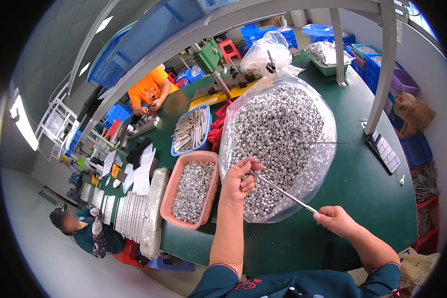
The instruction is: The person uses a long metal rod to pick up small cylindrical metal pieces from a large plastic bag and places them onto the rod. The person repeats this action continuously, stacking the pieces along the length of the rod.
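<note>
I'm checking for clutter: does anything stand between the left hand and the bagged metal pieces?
Nothing visible does: the left hand, by one end of the metal rod, overlaps the left edge of the metal pieces in view; the clear bag lies open around them.

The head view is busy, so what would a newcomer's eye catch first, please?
Likely the big clear bag of small metal pieces, open on the green table. Over its near part, a rod runs from the right hand to the left hand. An orange shirt stands out at upper left.
</note>
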Demonstrator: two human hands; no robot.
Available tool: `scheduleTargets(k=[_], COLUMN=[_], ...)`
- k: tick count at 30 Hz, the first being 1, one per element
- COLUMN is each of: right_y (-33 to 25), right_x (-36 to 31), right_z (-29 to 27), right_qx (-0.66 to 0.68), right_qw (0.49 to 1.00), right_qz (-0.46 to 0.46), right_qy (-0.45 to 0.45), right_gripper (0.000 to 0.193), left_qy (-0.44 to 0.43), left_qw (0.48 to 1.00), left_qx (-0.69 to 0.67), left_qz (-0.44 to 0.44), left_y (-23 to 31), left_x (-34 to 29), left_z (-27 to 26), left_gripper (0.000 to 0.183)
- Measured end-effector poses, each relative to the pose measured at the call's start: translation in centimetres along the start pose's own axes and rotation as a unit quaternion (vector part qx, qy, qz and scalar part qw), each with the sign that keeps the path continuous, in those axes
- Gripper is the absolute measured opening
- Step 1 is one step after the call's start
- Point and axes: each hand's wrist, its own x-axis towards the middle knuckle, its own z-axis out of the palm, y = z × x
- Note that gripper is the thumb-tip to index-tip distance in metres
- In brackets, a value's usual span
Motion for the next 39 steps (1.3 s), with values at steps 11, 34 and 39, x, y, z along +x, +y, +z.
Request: scheduleTargets(k=[11, 34, 39], right_y=[-1.0, 0.0, -0.1], right_x=[-0.9, -0.6, -0.5], right_z=[-0.1, 1.3, 0.9], right_qx=[-0.184, -0.193, -0.144], right_qw=[0.976, 0.967, 0.978], right_qz=[-0.032, -0.064, -0.062], right_qy=[0.110, 0.153, 0.136], right_gripper=[0.028, 0.030, 0.030], left_qy=[0.091, 0.085, 0.049], left_qw=[0.978, 0.990, 0.996], left_qx=[0.178, 0.040, -0.012], left_qz=[0.058, 0.104, 0.074], left_y=[-1.9, -3.8, -4.6], left_x=[0.1, 0.9, 1.0], left_z=[2.5, 2.1, 2.4], left_gripper=[0.019, 0.018, 0.024])
